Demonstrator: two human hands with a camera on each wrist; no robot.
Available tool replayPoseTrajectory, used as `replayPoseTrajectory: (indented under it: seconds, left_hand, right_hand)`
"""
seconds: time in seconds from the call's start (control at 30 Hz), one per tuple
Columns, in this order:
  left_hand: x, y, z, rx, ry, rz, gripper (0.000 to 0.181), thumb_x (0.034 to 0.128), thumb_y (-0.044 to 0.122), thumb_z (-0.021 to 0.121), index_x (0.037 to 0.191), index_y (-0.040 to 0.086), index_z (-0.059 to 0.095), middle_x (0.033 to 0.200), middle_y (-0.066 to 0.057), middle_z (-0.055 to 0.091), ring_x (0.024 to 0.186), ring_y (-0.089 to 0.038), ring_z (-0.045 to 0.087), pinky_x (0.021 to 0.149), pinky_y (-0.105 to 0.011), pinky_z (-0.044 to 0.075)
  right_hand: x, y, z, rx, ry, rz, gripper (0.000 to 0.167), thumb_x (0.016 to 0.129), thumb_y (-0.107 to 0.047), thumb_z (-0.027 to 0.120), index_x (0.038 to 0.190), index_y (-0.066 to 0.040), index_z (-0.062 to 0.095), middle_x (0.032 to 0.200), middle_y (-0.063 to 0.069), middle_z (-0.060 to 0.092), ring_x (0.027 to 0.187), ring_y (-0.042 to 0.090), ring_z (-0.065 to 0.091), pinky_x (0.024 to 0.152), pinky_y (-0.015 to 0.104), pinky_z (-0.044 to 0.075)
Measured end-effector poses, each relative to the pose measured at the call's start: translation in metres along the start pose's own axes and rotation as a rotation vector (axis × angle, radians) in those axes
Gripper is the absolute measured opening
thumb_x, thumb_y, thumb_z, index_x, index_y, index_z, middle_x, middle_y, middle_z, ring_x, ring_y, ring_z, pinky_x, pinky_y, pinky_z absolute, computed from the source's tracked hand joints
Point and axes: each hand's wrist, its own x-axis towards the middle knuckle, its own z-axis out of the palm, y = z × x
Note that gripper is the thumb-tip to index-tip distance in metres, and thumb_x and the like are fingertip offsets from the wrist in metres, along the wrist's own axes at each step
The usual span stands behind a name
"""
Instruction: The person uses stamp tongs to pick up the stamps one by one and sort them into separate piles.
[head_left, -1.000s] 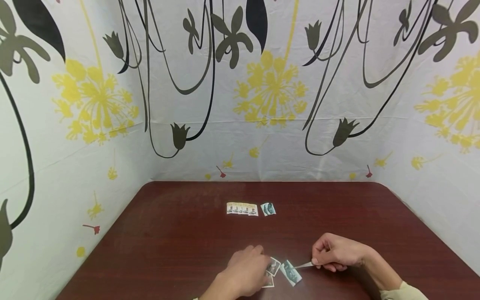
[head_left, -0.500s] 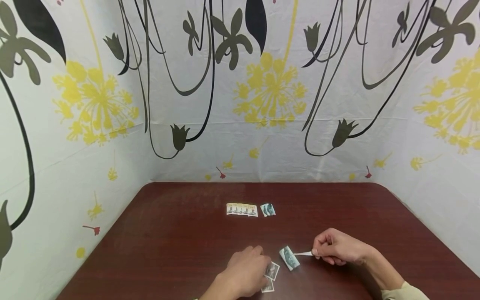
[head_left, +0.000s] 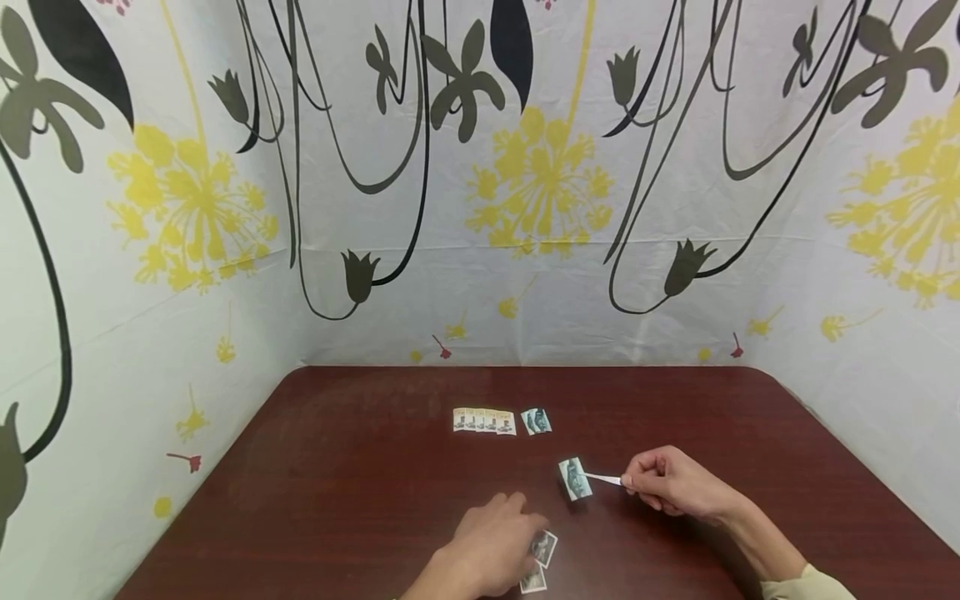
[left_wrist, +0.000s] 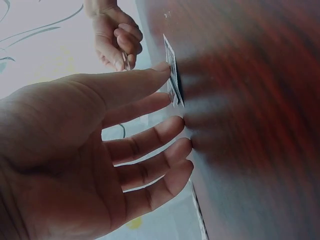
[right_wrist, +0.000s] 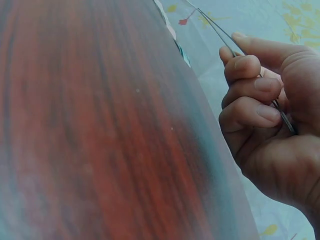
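Note:
My right hand (head_left: 686,485) pinches metal tweezers (head_left: 606,479), whose tips hold a green-and-white stamp-like paper (head_left: 575,480) above the table. In the right wrist view, my right hand (right_wrist: 280,100) has its fingers curled round the tweezers (right_wrist: 216,29). Two grey pictured papers with white borders, one (head_left: 544,548) overlapping another (head_left: 534,579), lie beside my left hand (head_left: 491,543). The left wrist view has my left hand (left_wrist: 100,130) with fingers loosely bent, thumb and forefinger at the small papers (left_wrist: 171,65), other fingertips near the table.
Farther back on the dark red table (head_left: 337,483) lies a row of several overlapping yellow-and-white papers (head_left: 484,421). Right beside it are overlapping green papers (head_left: 536,421). A patterned cloth (head_left: 555,317) surrounds the back and sides.
My right hand has moved forward, carrying the green paper in the tweezers away from the grey papers. My left hand has stayed nearly in place; the grey papers have shifted slightly toward the near edge.

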Motion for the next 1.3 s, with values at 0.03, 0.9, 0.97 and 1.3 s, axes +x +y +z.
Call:
replayPoseTrajectory:
  seconds: [0.03, 0.9, 0.97, 1.3]
  left_hand:
    - [0.000, 0.000, 0.001, -0.002, -0.002, 0.003, 0.037, 0.0807, 0.031, 0.086, 0.116, 0.036, 0.076, 0.094, 0.009, 0.059, 0.081, -0.009, 0.051, 0.059, -0.027, 0.044]
    - [0.003, 0.001, 0.000, 0.021, -0.007, -0.018, 0.031, 0.0849, 0.043, 0.084, 0.106, 0.024, 0.072, 0.095, 0.008, 0.062, 0.084, -0.011, 0.056, 0.062, -0.030, 0.048]
    - [0.004, 0.002, 0.000, 0.021, -0.003, -0.015, 0.032, 0.0853, 0.045, 0.083, 0.106, 0.023, 0.072, 0.095, 0.008, 0.062, 0.084, -0.010, 0.056, 0.062, -0.030, 0.048]
    - [0.004, 0.005, -0.005, -0.014, 0.017, 0.073, 0.028, 0.0830, 0.042, 0.085, 0.104, 0.028, 0.074, 0.092, 0.013, 0.061, 0.081, -0.005, 0.053, 0.060, -0.025, 0.044]
  right_hand:
    - [0.000, 0.000, 0.000, -0.002, 0.006, -0.001, 0.033, 0.107, -0.011, 0.058, 0.097, 0.020, 0.059, 0.063, -0.007, 0.050, 0.045, -0.001, 0.036, 0.041, 0.017, 0.031]
    - [0.010, 0.004, -0.009, -0.042, 0.152, 0.078, 0.038, 0.106, -0.022, 0.063, 0.097, 0.014, 0.062, 0.063, -0.004, 0.049, 0.046, 0.005, 0.033, 0.043, 0.020, 0.031]
    - [0.011, 0.004, -0.010, -0.047, 0.158, 0.085, 0.038, 0.106, -0.023, 0.063, 0.097, 0.014, 0.062, 0.063, -0.004, 0.048, 0.046, 0.005, 0.033, 0.043, 0.020, 0.031]
    - [0.017, 0.002, -0.013, -0.078, 0.204, 0.077, 0.036, 0.106, -0.022, 0.064, 0.095, 0.012, 0.063, 0.062, -0.001, 0.048, 0.046, 0.005, 0.033, 0.043, 0.023, 0.031]
